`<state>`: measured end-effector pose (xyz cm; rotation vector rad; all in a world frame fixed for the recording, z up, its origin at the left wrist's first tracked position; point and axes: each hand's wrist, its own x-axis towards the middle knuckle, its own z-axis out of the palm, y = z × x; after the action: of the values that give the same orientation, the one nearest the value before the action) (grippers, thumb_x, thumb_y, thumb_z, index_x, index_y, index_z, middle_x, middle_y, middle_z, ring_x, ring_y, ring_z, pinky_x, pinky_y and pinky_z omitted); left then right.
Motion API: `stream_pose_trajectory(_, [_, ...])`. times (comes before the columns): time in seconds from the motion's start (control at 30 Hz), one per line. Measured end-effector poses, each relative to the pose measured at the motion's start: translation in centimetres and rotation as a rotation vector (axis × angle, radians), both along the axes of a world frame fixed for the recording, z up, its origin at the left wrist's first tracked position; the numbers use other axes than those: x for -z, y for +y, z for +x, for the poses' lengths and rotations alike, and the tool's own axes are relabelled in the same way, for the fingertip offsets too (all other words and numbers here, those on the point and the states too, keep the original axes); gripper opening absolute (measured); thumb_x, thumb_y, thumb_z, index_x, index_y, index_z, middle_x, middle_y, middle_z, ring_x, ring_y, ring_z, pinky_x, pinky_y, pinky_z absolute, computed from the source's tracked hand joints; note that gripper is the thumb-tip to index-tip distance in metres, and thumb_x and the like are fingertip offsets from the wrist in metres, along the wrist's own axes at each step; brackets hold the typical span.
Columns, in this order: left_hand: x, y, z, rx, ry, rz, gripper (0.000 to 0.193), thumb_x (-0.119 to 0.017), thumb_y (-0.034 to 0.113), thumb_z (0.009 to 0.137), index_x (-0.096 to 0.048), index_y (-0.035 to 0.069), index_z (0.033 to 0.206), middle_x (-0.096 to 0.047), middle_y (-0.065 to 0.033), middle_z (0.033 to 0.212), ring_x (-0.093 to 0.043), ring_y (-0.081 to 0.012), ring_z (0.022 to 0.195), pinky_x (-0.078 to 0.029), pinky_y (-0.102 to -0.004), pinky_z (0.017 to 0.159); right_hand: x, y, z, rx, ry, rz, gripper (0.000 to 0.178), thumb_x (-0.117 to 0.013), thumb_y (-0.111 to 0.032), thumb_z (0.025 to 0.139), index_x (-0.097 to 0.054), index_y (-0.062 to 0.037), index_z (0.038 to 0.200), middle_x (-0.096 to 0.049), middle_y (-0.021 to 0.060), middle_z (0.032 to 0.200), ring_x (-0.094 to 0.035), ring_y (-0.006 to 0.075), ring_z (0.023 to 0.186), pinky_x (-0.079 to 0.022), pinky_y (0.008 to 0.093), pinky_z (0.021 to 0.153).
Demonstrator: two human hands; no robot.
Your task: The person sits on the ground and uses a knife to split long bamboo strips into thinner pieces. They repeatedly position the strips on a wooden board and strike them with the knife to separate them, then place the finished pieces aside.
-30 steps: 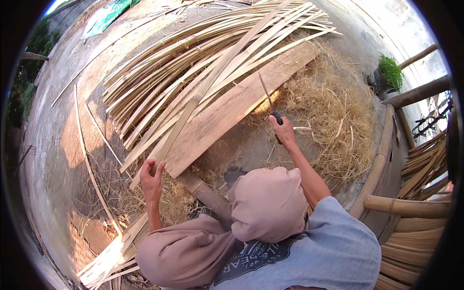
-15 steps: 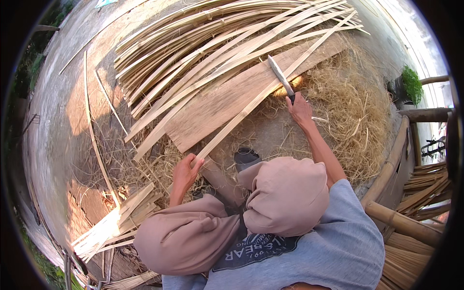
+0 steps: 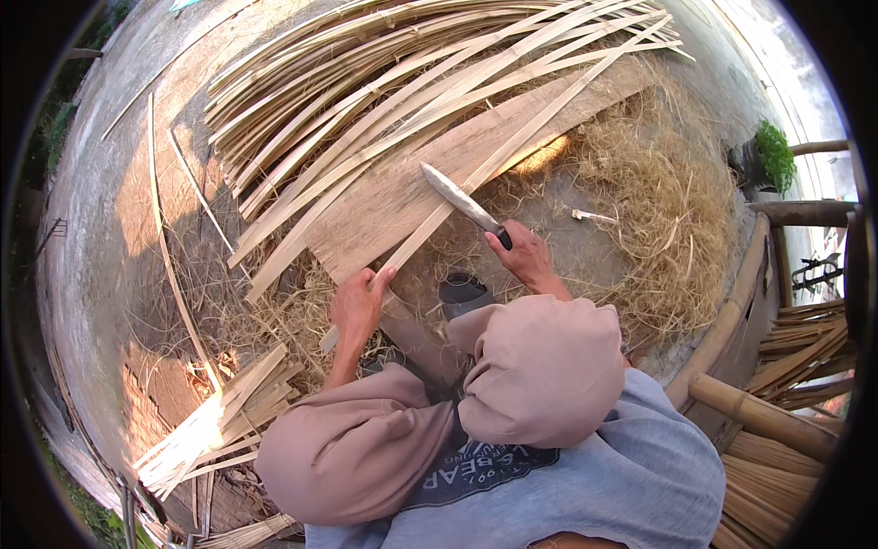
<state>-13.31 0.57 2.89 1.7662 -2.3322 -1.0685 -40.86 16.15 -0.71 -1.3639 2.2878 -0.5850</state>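
Left hand pinching the near end of a bamboo strip to steady it over the wooden plank, right hand fisted around a knife, blade angled above that strip, shavings beyond the plank.

A single view, from a fisheye camera worn on the person's head, looks steeply down over the knees and forearms at the ground close below. The lens bends straight edges toward a dark round rim. The left hand and right hand sit near the middle. The pile of bamboo strips fills the upper part. A bamboo bench frame curves along the right edge, and bare ground along the left.
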Motion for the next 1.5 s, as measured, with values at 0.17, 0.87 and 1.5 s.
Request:
stream_pose_trajectory(0.17, [1.8, -0.5, 0.8, -0.002, -0.027, 0.001, 0.060, -0.066, 0.065, 0.092, -0.075, 0.007, 0.082, -0.068, -0.0151, 0.069, -0.065, -0.0330, 0.067, -0.047, -0.0459, 0.065, -0.1, 0.6, 2.6, -0.223, 0.098, -0.053, 0.047, -0.062, -0.052, 0.101, -0.062, -0.0054, 0.096, -0.067, 0.0196, 0.083, -0.069, 0.0412, 0.077, -0.054, 0.0508, 0.070])
stream_pose_trajectory(0.87, [3.0, -0.5, -0.2, 0.044, 0.103, 0.052, 0.060, -0.066, 0.060, 0.095, -0.071, 0.004, 0.073, -0.060, -0.0128, 0.057, -0.060, -0.0300, 0.056, -0.044, -0.0429, 0.059, 1.3, 2.0, -4.2, 0.041, -0.036, -0.147, 0.050, -0.062, -0.051, 0.101, -0.062, -0.0036, 0.087, -0.066, 0.0199, 0.075, -0.066, 0.0396, 0.071, -0.049, 0.0496, 0.063])
stream_pose_trajectory(1.5, [2.9, -0.2, 2.5, -0.015, 0.110, 0.044, 0.052, -0.070, 0.050, 0.097, -0.069, 0.002, 0.075, -0.060, -0.0141, 0.058, -0.057, -0.0295, 0.054, -0.043, -0.0424, 0.057, 0.6, -0.4, -5.7, 0.071, 0.017, -0.115, 0.057, -0.056, -0.055, 0.103, -0.061, -0.0020, 0.083, -0.063, 0.0211, 0.067, -0.065, 0.0424, 0.067, -0.049, 0.0512, 0.062])
